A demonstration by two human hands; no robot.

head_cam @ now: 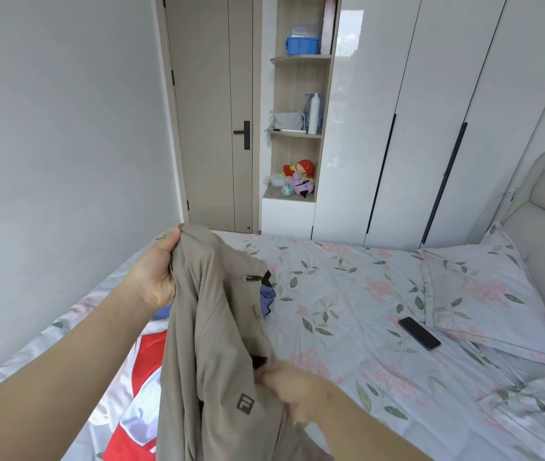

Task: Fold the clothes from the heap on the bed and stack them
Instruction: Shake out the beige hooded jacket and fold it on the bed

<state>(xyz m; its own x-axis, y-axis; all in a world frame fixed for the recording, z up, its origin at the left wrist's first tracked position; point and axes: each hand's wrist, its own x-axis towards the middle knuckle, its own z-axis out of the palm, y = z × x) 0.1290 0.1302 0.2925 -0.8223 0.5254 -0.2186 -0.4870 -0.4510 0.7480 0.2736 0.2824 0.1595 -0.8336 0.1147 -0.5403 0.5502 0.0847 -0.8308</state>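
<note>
Head view: I see both hands raised over the bed, with a beige garment hanging between them.
Left hand: fingers clamped round the garment's top edge, thumb on the near side.
Right hand: blurred, against the fabric lower down, just beside a logo patch; I cannot tell whether its fingers grip.
Heap: red-and-white cloth below the left fingers, blue cloth just behind the garment.
Phone: on the sheet, well right of the right fingers.

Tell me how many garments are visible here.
3. The left hand and right hand hold a beige garment; a blue garment lies on the bed behind it; a red-and-white garment lies under the left forearm. More may be hidden.
</note>
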